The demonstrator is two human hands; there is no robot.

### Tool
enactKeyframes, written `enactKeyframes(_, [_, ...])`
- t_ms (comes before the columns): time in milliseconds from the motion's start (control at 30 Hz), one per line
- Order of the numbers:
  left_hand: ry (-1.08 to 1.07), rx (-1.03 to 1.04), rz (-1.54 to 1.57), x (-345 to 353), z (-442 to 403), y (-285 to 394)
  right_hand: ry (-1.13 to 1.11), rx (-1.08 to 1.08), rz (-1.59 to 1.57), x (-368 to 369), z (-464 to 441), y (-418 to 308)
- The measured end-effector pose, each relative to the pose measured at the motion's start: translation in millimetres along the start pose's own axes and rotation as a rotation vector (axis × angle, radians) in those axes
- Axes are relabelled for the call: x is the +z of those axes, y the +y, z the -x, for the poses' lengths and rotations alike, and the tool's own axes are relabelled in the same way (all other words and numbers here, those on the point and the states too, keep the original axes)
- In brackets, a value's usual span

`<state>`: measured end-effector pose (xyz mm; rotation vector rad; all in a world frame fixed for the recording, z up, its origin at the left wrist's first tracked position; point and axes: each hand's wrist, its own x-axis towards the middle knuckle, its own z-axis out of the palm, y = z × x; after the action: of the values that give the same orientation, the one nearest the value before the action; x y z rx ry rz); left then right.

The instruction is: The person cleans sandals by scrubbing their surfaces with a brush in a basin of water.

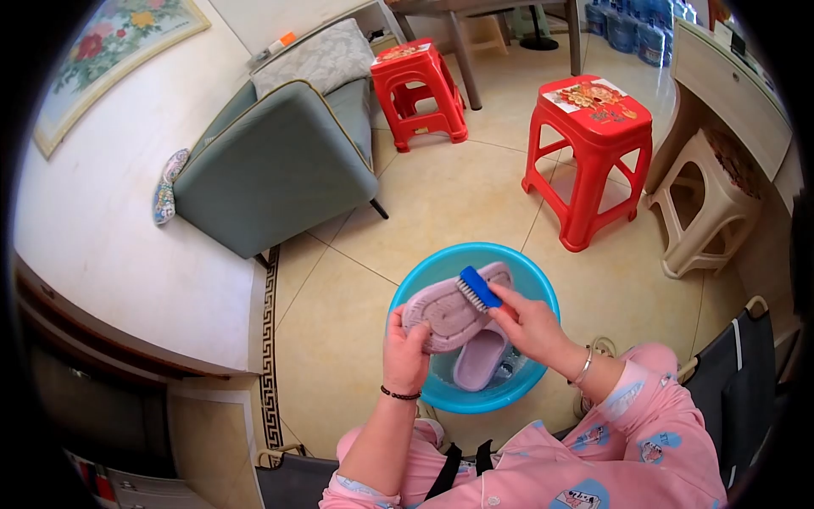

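My left hand (pixel 407 352) grips a pinkish-purple slipper (pixel 437 318) at its near left end, with the grooved sole facing up. In my right hand (pixel 532 327) is a scrub brush (pixel 478 288) with a blue head and pale bristles; its bristles rest against or just over the sole, and I cannot tell which. Both hands are above a blue basin (pixel 543 293). A second slipper (pixel 480 360) of the same colour lies inside the basin, in a little water, partly covered by the held one.
Two red plastic stools (pixel 585 161) (pixel 417 93) stand ahead on the tiled floor. A grey-green armchair (pixel 280 170) is at the left, a beige stool (pixel 708 199) under a desk (pixel 733 76) at the right. Water bottles (pixel 632 34) stand far back.
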<state>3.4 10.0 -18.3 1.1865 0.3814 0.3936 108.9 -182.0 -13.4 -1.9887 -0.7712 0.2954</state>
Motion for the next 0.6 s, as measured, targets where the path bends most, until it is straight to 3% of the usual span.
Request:
enactKeyframes(67, [0.038,0.040,0.294,-1,-7,5,0.101,0.024,-0.110,4,-6,13])
enactKeyframes(200, [0.022,-0.027,0.573,-20,-15,7,0.105,0.192,-0.150,3,-8,7])
enactKeyframes(333, [0.117,-0.083,0.578,-18,-13,12,0.119,0.199,-0.206,6,-12,21])
enactKeyframes(400, [0.103,-0.107,0.577,-20,-15,12,-0.101,0.267,-0.471,0,-17,26])
enactKeyframes(467, [0.090,-0.131,0.575,-21,-16,14,-0.089,0.326,-0.605,-3,-16,18])
enactKeyframes(600, [-0.148,-0.236,0.620,-20,-12,17,-0.096,0.373,-0.769,-5,-17,20])
